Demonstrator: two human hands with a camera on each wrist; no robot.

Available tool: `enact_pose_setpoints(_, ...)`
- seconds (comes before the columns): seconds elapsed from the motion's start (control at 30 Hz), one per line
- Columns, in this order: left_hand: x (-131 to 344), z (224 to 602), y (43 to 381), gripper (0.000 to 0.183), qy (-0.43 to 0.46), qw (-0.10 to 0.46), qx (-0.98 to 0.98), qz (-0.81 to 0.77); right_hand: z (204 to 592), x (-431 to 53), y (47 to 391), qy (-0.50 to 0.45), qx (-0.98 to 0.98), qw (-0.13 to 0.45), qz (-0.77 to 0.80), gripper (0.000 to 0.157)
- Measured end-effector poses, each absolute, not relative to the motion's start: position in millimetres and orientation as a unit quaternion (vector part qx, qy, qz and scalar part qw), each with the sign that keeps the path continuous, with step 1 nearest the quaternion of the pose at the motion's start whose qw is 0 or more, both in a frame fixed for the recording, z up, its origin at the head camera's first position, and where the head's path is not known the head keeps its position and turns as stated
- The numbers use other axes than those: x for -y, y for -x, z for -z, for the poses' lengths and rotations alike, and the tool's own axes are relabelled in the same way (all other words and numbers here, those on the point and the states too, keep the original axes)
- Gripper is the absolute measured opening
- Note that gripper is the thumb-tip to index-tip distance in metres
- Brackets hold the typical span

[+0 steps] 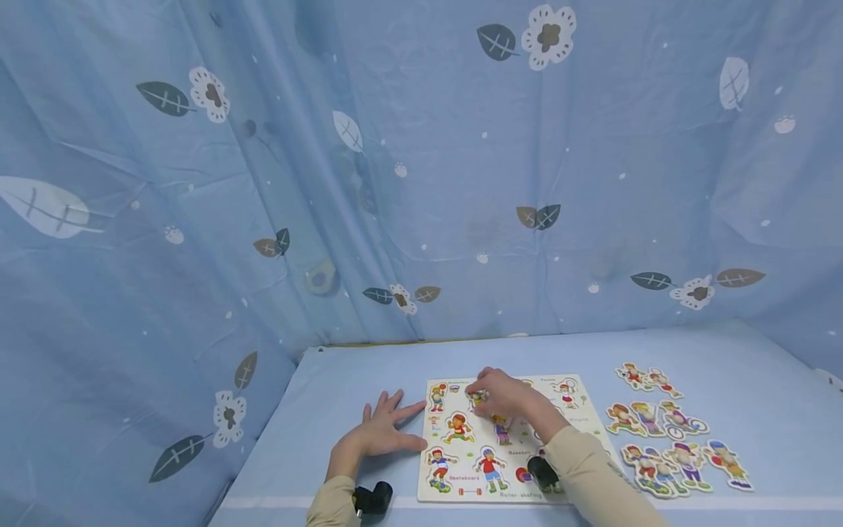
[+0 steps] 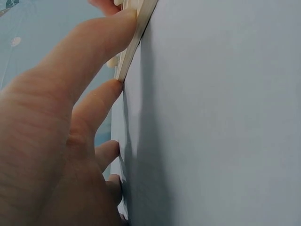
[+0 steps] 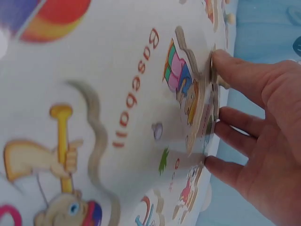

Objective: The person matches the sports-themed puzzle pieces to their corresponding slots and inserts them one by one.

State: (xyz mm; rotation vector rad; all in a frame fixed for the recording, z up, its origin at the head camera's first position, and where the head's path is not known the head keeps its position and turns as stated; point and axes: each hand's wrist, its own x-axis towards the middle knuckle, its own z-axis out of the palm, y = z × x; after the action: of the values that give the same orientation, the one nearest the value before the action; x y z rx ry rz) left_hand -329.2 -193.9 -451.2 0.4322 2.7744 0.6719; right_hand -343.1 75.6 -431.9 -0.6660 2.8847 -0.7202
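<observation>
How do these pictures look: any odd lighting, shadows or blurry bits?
Head view: even light, no strong glare on the puzzle board, though some of its small lettering is hard to read; left wrist view: dimmer, with a soft shadow down the tabletop beside the left hand; right wrist view: the "Baseball" lettering is legible, but the colourful print in the upper left corner looks soft.

Curtained-off space, blue leaf-and-flower print curtains (image 1: 428, 146), pale blue table (image 1: 369, 372), room type unclear
</observation>
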Motion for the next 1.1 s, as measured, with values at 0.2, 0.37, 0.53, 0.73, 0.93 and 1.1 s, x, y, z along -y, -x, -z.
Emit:
enact_pose_setpoints(0.2,192.6,448.4,329.1,0.078,-0.146,0.126,-0.954,-0.229,433.2,-70.1,345.2,0.206,-0.952,0.013,0.228,0.035)
enact_pose_setpoints(0.37,192.1,449.7,329.8,0.079,-0.148,0.126,-0.954,-0.230,434.2,-68.3,344.8,0.198,-0.955,0.010,0.220,0.037)
enact_pose_setpoints(0.53,192.5,451.3,332.0,0.080,-0.147,0.128,-0.953,-0.230,434.0,-69.1,343.1,0.191,-0.954,0.021,0.228,0.041)
enact_pose_setpoints(0.73,194.0,452.8,332.5,0.081,-0.151,0.128,-0.953,-0.228,437.3,-70.6,344.1,0.184,-0.953,0.018,0.240,0.045)
enact_pose_setpoints(0.93,193.7,451.9,330.4,0.080,-0.151,0.128,-0.953,-0.231,440.9,-72.2,346.2,0.186,-0.950,0.014,0.251,0.045)
enact_pose_setpoints(1.1,194.1,452.6,331.1,0.081,-0.148,0.127,-0.954,-0.227,439.4,-75.2,345.9,0.191,-0.943,0.008,0.272,0.044)
